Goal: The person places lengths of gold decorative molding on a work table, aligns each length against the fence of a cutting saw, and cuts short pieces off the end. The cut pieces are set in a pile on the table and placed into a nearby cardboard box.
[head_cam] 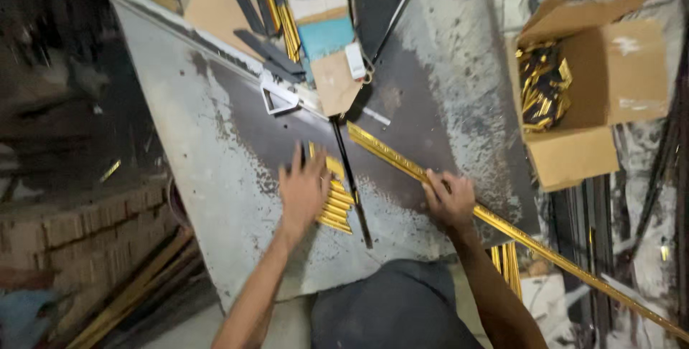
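Observation:
My left hand [303, 187] lies flat with fingers spread on a small stack of short gold moulding pieces [337, 202] on the worn grey worktable [215, 148]. My right hand [451, 202] grips a long gold moulding strip [545, 245] that runs diagonally from the table's middle down to the lower right, past the table edge. A thin black rod [352, 184] lies between the two hands, next to the short pieces.
An open cardboard box [603, 83] holding gold and black offcuts stands at the right. Cardboard sheets, dark strips and gold strips [287, 19] are piled at the table's far end. A white triangular frame [278, 98] lies near them. Brick wall [86, 234] at left.

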